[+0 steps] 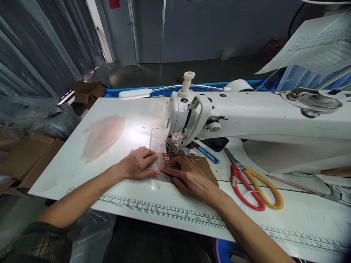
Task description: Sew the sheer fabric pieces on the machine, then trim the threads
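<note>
left hand (139,163) I see unclenched, fingers on clear plastic (159,164) between both hands, right hand (190,175) curled over brown sheet (207,166) beneath it, any pinch I cannot tell, sewing machine (246,115) beyond them

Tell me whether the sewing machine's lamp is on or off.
On, it seems: a bright patch of light shows on the table below the lamp.
</note>
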### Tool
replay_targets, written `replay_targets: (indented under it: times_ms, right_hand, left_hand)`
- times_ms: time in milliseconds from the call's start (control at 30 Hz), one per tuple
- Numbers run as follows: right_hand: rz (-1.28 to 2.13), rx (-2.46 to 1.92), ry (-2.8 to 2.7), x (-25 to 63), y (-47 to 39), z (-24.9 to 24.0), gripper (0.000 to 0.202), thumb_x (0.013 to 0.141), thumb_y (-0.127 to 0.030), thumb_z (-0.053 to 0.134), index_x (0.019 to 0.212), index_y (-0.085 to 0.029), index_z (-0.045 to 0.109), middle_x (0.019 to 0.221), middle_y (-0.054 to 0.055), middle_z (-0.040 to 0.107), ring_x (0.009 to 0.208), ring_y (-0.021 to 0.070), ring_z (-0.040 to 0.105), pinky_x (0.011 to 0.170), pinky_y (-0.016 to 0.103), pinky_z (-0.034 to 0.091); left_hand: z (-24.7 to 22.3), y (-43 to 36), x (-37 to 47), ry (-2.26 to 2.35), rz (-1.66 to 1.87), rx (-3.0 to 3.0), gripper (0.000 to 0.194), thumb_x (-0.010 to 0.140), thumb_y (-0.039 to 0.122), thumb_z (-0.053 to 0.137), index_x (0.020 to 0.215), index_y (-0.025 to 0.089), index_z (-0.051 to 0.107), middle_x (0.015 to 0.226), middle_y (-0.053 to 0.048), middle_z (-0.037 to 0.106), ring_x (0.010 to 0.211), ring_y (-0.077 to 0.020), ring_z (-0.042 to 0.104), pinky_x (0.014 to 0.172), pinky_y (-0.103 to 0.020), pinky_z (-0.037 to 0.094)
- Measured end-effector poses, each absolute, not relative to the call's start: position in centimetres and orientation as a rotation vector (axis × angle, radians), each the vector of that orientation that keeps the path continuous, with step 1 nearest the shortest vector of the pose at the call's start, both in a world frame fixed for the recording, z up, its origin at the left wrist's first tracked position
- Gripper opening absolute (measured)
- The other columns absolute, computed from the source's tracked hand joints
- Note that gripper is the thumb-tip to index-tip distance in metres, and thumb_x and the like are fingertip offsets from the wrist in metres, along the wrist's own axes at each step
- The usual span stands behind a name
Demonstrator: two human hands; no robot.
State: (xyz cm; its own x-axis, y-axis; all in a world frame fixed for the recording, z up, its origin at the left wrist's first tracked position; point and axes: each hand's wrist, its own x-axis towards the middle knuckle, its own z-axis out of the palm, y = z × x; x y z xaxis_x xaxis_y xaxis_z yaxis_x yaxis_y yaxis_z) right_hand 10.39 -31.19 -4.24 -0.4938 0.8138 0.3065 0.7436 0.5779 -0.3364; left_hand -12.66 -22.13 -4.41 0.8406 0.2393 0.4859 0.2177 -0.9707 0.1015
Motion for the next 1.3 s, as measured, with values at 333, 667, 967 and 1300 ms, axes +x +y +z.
replay_targets:
  times_ms: [333, 667, 967, 1300]
  right_hand:
    - [0.223, -1.275, -2.367, 10.1, -31.3, -3.9, 0.040, 0.085, -0.014, 0.048, 0.115, -0.030, 0.069, 0.094, 0.009, 0.053, 0.090, 0.0237, 0.051, 0.080, 0.042, 0.045]
    - [0.212, -1.282, -2.317, 10.4, -31.2, -4.8, 0.039, 0.086, -0.014, 0.048, 0.118, -0.026, 0.067, 0.099, 0.011, 0.052, 0.094, 0.0252, 0.050, 0.083, 0.046, 0.048]
    - [0.222, -1.273, -2.227, 10.9, -30.6, -5.7, 0.037, 0.087, -0.014, 0.048, 0.118, -0.019, 0.067, 0.103, 0.014, 0.049, 0.098, 0.0269, 0.051, 0.085, 0.047, 0.053]
    - [0.226, -1.301, -2.227, 10.8, -30.7, -5.2, 0.036, 0.088, -0.014, 0.050, 0.118, -0.021, 0.067, 0.102, 0.013, 0.050, 0.097, 0.0256, 0.053, 0.082, 0.045, 0.056]
  left_hand:
    - [-3.7, -22.7, -11.7, 0.611, 0.478, 3.185, 0.056, 0.096, 0.053, 0.025, 0.119, 0.011, 0.055, 0.105, -0.014, 0.059, 0.081, -0.0229, 0.050, 0.071, -0.039, 0.044]
    - [-1.6, -20.8, -10.6, 0.463, 0.236, 3.265, 0.043, 0.096, 0.044, 0.036, 0.110, 0.015, 0.064, 0.125, -0.010, 0.059, 0.083, -0.0224, 0.051, 0.072, -0.037, 0.036]
    - [-2.3, -19.6, -9.6, 0.508, 0.290, 3.198, 0.048, 0.096, 0.045, 0.036, 0.118, 0.011, 0.060, 0.120, -0.015, 0.062, 0.089, -0.0254, 0.051, 0.075, -0.039, 0.036]
    - [-3.8, -19.6, -9.7, 0.554, 0.402, 3.142, 0.047, 0.095, 0.043, 0.037, 0.117, 0.009, 0.062, 0.125, -0.014, 0.060, 0.092, -0.0263, 0.050, 0.080, -0.042, 0.037]
